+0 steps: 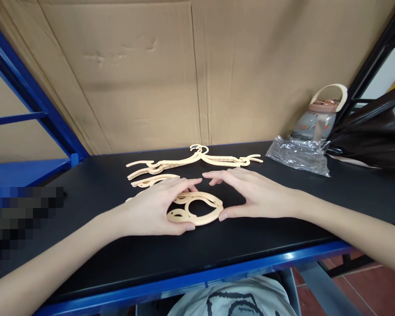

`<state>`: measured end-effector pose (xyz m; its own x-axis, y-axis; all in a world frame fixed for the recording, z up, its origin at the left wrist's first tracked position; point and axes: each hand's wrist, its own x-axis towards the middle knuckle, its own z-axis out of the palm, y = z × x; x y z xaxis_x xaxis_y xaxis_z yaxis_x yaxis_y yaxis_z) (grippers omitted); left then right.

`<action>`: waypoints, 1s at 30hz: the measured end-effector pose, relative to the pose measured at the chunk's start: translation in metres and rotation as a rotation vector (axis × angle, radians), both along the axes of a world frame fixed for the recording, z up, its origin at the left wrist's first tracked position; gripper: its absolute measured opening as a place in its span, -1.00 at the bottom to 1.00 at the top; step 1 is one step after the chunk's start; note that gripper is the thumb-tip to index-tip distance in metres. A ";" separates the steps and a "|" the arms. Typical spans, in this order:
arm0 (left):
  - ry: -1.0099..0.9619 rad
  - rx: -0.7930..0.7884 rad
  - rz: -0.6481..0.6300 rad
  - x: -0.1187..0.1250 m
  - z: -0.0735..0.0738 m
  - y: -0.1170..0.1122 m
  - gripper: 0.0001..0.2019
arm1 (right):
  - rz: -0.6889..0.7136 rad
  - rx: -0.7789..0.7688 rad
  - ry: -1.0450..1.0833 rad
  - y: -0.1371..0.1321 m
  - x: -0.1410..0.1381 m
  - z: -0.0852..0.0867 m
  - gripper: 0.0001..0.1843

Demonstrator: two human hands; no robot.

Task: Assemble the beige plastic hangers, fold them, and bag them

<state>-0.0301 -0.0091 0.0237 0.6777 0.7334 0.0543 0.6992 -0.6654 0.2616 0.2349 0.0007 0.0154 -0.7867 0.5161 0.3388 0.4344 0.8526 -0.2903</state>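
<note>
A cream plastic folding hanger (210, 216) lies folded into a loop on the black tabletop in front of me. My left hand (154, 206) is around its left end, thumb on the near side and fingers over the far side. At the loop's right end, my right hand (250, 188) has its thumb tip against or just beside the plastic, with its fingers spread apart. Behind my hands lie several opened hangers (184, 163), stacked with their hooks pointing away. Another folded hanger (154, 180) is partly hidden behind my left hand.
At the back right stands a clear water bottle (314, 120) with a handle, crumpled plastic wrap (299, 156) before it. A black bag (371, 131) rests at the right. Cardboard (134, 79) backs the black table (237, 239), which has a blue front edge.
</note>
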 end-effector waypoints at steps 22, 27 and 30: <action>0.176 -0.033 0.305 -0.058 0.027 0.035 -0.27 | -0.016 -0.080 -0.145 0.005 0.004 0.002 -0.31; 0.188 -0.016 0.269 -0.059 0.027 0.034 -0.31 | -0.013 -0.084 -0.151 0.006 0.004 0.002 -0.34; 0.195 -0.054 0.316 -0.061 0.024 0.035 -0.20 | -0.012 -0.083 -0.160 0.006 0.004 0.002 -0.35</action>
